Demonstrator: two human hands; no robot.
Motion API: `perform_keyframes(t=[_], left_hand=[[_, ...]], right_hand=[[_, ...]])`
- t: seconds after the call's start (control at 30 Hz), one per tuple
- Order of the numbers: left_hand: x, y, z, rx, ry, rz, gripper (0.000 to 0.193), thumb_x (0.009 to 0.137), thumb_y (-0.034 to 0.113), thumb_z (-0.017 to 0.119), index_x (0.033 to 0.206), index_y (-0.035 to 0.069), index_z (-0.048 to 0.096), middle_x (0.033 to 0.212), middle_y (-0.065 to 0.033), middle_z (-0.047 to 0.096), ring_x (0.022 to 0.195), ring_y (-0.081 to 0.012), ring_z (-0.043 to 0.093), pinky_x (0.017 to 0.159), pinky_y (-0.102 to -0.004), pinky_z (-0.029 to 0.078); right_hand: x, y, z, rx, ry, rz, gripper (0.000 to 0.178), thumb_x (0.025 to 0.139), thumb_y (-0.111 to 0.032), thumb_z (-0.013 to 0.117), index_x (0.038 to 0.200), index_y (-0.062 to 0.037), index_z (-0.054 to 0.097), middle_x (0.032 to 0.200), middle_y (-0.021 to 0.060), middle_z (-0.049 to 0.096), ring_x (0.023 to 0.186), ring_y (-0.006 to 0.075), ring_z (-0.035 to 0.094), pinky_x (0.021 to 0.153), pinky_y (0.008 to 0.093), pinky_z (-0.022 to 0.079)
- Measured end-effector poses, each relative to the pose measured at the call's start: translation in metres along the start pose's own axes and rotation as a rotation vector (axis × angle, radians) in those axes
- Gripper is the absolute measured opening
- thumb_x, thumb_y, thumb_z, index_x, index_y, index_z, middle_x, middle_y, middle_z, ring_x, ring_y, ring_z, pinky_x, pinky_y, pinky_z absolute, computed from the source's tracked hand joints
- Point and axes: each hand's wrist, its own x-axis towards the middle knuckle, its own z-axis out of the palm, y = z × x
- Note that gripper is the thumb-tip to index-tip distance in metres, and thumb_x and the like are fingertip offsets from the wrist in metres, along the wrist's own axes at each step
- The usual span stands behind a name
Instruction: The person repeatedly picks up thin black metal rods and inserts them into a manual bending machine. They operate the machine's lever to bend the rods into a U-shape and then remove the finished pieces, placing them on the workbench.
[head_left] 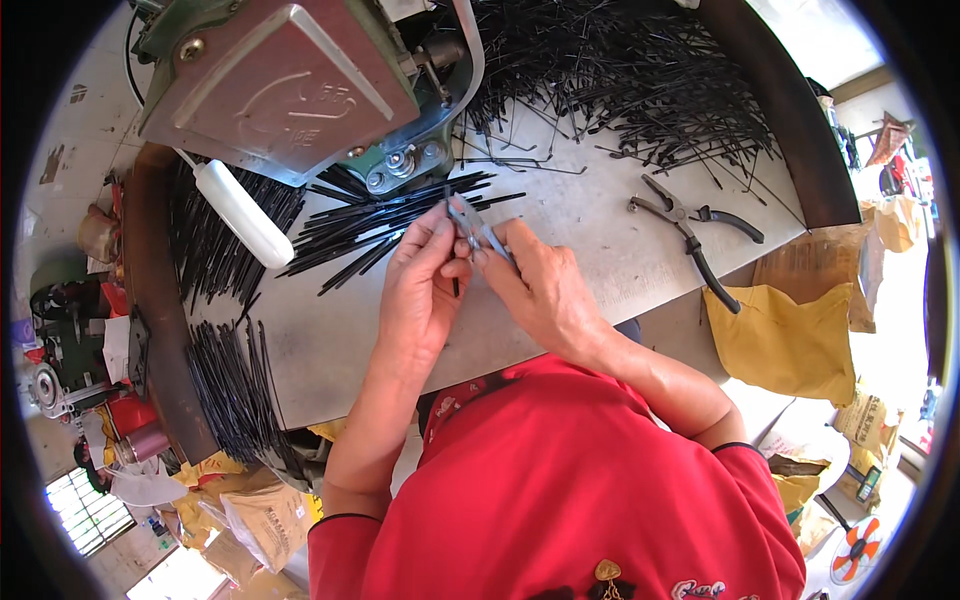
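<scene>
1. Right hand [545, 285] curled round a grey metal tool [484, 234], kind unclear.
2. Left hand [420, 275], alongside, pinched a thin black rod [456, 287] over the table [610, 235].
3. Farther left, loose rods [345, 232] lay spread.

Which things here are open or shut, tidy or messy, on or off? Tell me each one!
Left hand: closed on a thin black piece
Right hand: closed around a grey metal tool
Pliers: lying on the table, handles spread open
Far black rods: messy, heaped and crossing
Near-left black rods: tidier, mostly side by side
White handle: slanting down
Machine: can't tell whether on
</scene>
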Motion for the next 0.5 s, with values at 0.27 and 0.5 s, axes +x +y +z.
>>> perform_keyframes(t=[0.27, 0.5], left_hand=[[0.002, -0.002, 0.001, 0.185, 0.027, 0.134, 0.021, 0.094, 0.010, 0.056, 0.113, 0.003, 0.058, 0.084, -0.0016, 0.058, 0.066, -0.0047, 0.045, 0.052, -0.0164, 0.032], [-0.015, 0.018, -0.009, 0.281, 0.074, 0.137, 0.021, 0.094, 0.010, 0.056, 0.113, 0.001, 0.059, 0.086, -0.0030, 0.059, 0.066, -0.0037, 0.045, 0.050, -0.0153, 0.029]], right_hand=[[0.011, 0.010, 0.004, -0.509, 0.129, -0.305, 0.015, 0.087, -0.016, 0.057, 0.082, -0.0046, 0.048, 0.057, 0.0112, 0.056, 0.048, 0.0326, 0.056, 0.045, 0.0414, 0.043], [0.025, 0.001, -0.034, -0.020, -0.065, -0.050, 0.015, 0.087, -0.022, 0.057, 0.086, -0.0067, 0.056, 0.055, 0.0099, 0.056, 0.049, 0.0311, 0.059, 0.045, 0.0419, 0.044]])
